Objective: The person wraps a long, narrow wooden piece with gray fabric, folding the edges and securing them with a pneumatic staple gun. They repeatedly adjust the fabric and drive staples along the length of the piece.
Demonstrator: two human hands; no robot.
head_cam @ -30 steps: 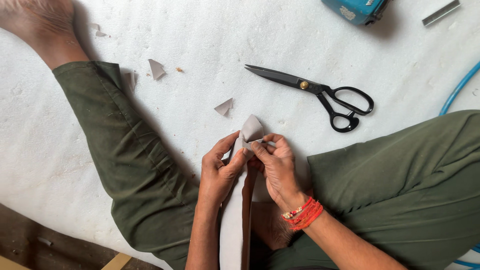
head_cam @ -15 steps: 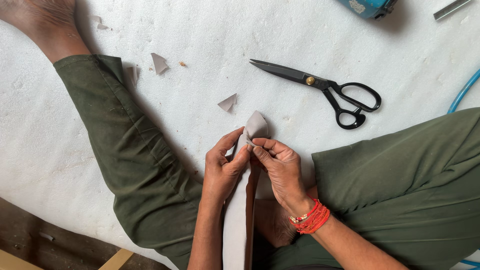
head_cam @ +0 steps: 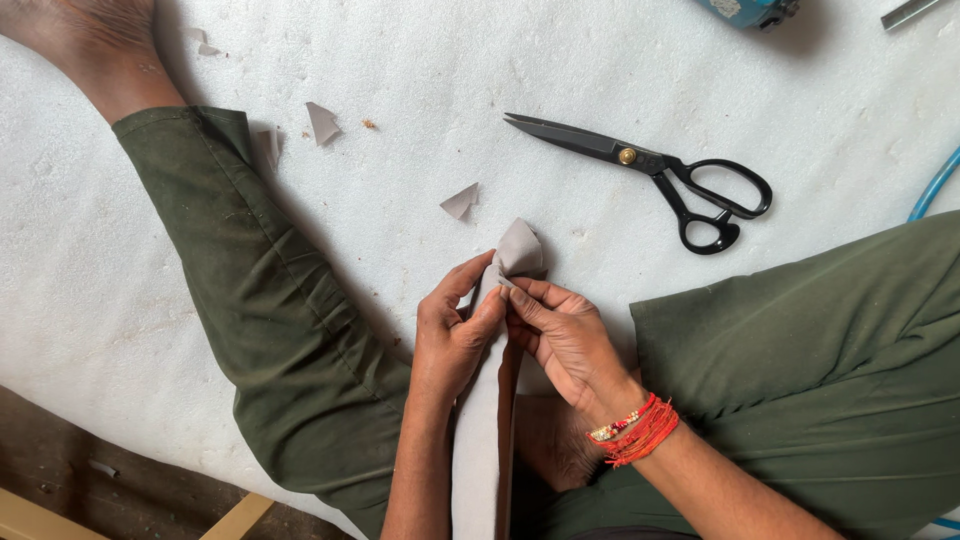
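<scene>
A long strip of grey-brown material (head_cam: 519, 250) runs up from my lap, its rounded tip folded over. My left hand (head_cam: 455, 335) pinches the strip from the left just below the tip. From the other side my right hand (head_cam: 565, 335), with red thread bracelets at the wrist, grips the same spot with thumb and fingers. Both hands meet between my legs in green trousers (head_cam: 280, 320), over the white padded surface (head_cam: 420, 90).
Black-handled scissors (head_cam: 655, 170) lie shut to the upper right of my hands. Small grey offcuts (head_cam: 460, 202) (head_cam: 322, 122) are scattered on the white surface. A blue hose (head_cam: 935, 185) curves at the right edge, a blue object (head_cam: 750, 10) sits at the top.
My hands have worked slightly along the strip's tip, folding it more tightly. The view has shifted a little; scissors and offcuts have not moved.
</scene>
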